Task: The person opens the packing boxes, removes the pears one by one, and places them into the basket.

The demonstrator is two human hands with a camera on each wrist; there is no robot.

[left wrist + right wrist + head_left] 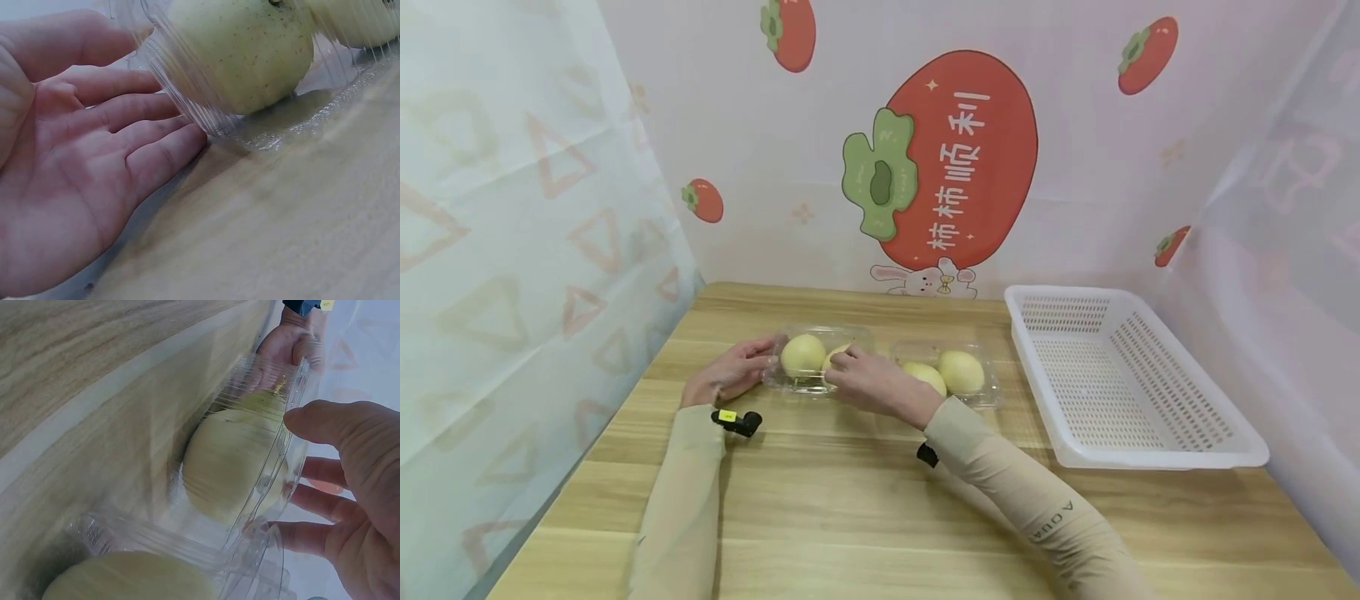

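Left hand point(737, 368): extended fingers resting against left end of clear rectangular plastic container point(808, 387). Right hand point(877, 383): pinching same container's edge between thumb and fingers. Container on wood-grain surface point(820, 517), round pale-yellow fruits point(803, 357) inside. Second clear plastic box point(991, 395) just right; white perforated plastic basket point(1157, 458) farther right.

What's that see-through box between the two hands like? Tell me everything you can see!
The clear box looks like thin, shiny plastic, with ribbed walls and a rim. It sits flat on the wooden table, left of a second clear box. Two round, pale-yellow fruits show inside. The left hand's fingertips touch one end; the right hand's thumb and fingers are at the rim. I can't tell whether its lid is fastened.
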